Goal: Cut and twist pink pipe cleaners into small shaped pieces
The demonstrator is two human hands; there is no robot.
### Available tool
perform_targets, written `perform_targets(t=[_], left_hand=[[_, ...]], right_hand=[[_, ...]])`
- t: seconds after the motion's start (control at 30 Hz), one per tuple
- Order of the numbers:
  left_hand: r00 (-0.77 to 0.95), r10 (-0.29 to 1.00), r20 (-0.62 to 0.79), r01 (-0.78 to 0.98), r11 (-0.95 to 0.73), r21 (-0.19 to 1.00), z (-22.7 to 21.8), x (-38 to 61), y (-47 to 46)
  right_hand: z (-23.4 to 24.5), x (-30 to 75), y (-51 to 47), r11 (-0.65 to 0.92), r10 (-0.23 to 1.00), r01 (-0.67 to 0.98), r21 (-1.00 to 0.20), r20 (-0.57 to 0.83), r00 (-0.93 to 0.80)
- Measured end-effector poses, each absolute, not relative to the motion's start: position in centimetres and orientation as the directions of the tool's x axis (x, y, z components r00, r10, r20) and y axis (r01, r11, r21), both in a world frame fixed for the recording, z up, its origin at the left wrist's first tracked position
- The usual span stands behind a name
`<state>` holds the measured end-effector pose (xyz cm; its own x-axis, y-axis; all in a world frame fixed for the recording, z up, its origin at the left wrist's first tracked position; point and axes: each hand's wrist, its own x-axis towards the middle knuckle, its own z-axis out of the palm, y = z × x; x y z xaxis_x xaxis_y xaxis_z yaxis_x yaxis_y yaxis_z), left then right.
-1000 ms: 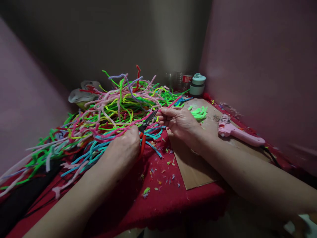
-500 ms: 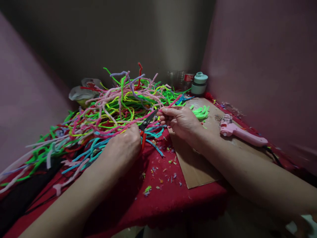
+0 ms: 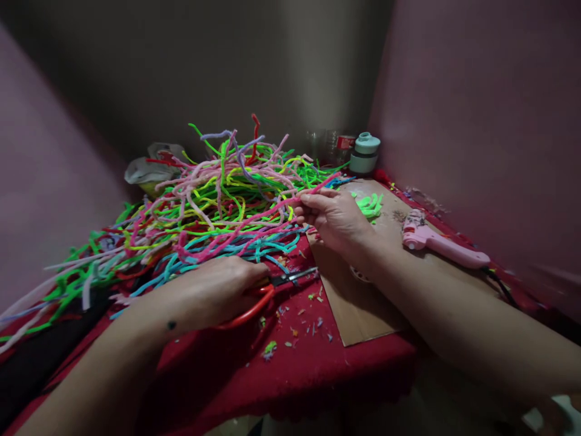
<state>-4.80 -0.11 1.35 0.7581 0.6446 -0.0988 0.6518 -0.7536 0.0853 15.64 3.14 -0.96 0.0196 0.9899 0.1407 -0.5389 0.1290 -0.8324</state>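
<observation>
My left hand (image 3: 227, 283) is closed around scissors (image 3: 254, 309) with red-orange handles. Their dark blades point right, low over the red cloth. With thumb and fingers my right hand (image 3: 333, 213) pinches a bright pink pipe cleaner (image 3: 272, 212). One end sticks out up and to the right past the hand; the other side runs left into the heap. Beyond both hands spreads a large tangle of pipe cleaners (image 3: 227, 181) in pink, green, yellow, blue and red. Short green pieces (image 3: 370, 206) lie just right of my right hand.
A brown cardboard sheet (image 3: 354, 315) lies under my right forearm. On the right rests a pink hot glue gun (image 3: 445, 245) with a black cord. A mint-lidded jar (image 3: 364, 152) stands at the back beside a clear bottle. Fuzzy scraps dot the red tablecloth (image 3: 290, 369).
My left hand has turned and drawn the scissors down, away from the pink pipe cleaner. My right hand has shifted slightly right, still pinching the pipe cleaner.
</observation>
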Motion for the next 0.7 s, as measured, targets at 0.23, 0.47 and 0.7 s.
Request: perform_targets(t=[0.23,0.47,0.7], left_hand=[[0.618,0.752,0.230,0.731,-0.657,0.185,2.2,-3.5,-0.7],[0.421,0.754,0.504,0.852,-0.520,0.066,0.5,-3.4,0.4],[0.514,0.772,0.375,0.820,-0.570,0.051,0.6,-3.3,-0.1]], right_hand=[[-0.8,15.2,2.6,0.103,0.989,-0.545,-0.832,0.144,-0.031],[-1.1,14.5,2.0,0.061,0.974,-0.531,-0.845,0.166,-0.152],[-1.6,13.9,1.4,0.116,0.946,-0.467,-0.877,0.241,-0.217]])
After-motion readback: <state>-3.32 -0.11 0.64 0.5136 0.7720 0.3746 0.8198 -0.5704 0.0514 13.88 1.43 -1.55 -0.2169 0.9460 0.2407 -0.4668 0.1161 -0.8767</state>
